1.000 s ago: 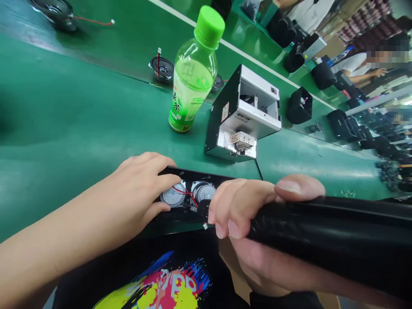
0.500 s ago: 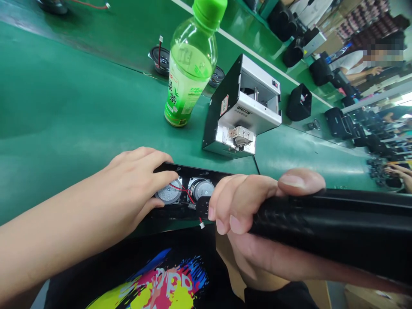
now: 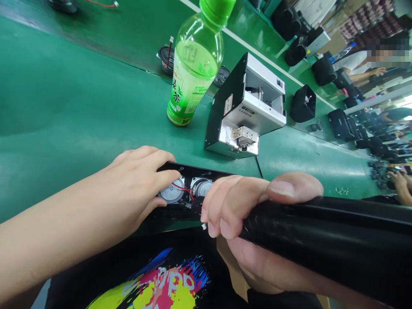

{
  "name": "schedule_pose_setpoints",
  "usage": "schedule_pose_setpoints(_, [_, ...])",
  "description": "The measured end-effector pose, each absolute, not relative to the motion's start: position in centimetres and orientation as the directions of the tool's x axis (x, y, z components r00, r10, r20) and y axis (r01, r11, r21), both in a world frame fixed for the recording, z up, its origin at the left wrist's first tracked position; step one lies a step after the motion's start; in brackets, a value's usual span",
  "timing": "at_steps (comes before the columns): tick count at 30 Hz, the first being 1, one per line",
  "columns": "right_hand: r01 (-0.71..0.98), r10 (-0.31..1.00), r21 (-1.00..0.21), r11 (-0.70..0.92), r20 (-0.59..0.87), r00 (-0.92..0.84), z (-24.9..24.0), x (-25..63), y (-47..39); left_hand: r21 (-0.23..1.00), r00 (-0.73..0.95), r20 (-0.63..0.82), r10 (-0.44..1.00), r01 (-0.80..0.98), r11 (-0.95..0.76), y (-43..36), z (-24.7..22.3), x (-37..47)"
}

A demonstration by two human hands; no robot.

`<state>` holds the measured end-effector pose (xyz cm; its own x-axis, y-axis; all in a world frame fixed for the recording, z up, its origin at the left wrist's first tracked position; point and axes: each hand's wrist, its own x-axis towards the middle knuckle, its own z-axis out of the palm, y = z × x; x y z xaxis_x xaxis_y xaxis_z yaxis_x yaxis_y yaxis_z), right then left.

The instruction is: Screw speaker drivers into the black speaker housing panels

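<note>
A black panel (image 3: 186, 168) bearing two round silver speakers (image 3: 172, 193) lies at the table's near edge, with red and black wires across them. My left hand (image 3: 144, 184) grips the panel's left end, thumb on the near side and fingers over the far side. A long black power tool (image 3: 322, 227) is wrapped in the fingers of my right hand (image 3: 238, 201); its front end is over the panel beside the right speaker. The tool's tip is mostly hidden by my fingers. A small white connector (image 3: 204, 226) shows just below them.
Beyond the panel stand a green tea bottle (image 3: 193, 73) and a silver and black machine (image 3: 247, 107) marked WEIXIN. Loose speakers (image 3: 166, 58) lie behind the bottle. Black speaker boxes (image 3: 303, 103) line the right side, where a person's arm (image 3: 363, 75) shows.
My right hand and the tool have shifted slightly left and tilted, covering more of the right speaker. The bottle and machine appear a little farther right in the view.
</note>
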<state>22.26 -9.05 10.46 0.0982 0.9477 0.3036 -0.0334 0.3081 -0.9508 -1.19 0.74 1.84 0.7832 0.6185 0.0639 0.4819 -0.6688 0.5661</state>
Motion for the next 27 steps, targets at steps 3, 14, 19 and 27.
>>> schedule_pose_setpoints(3, [-0.016,0.937,-0.943,0.333,0.329,0.120,10.2,21.9,-9.0,0.568,0.776,0.064,0.627,0.489,-0.662,0.6,2.0,-1.1])
schedule_pose_setpoints(14, [0.020,0.899,-0.898,0.439,0.439,-0.013,7.3,21.1,-10.8,0.545,0.773,0.139,0.619,0.462,-0.700,-0.2,1.1,-1.0])
schedule_pose_setpoints(19, [0.054,0.885,-0.885,0.462,0.464,0.033,6.7,20.4,-11.3,0.509,0.760,0.222,0.610,0.443,-0.738,-0.5,1.0,-0.9])
schedule_pose_setpoints(27, [0.097,0.845,-0.872,0.480,0.489,0.218,6.2,19.0,-11.7,0.521,0.728,0.302,0.616,0.415,-0.746,-0.9,0.6,-1.8])
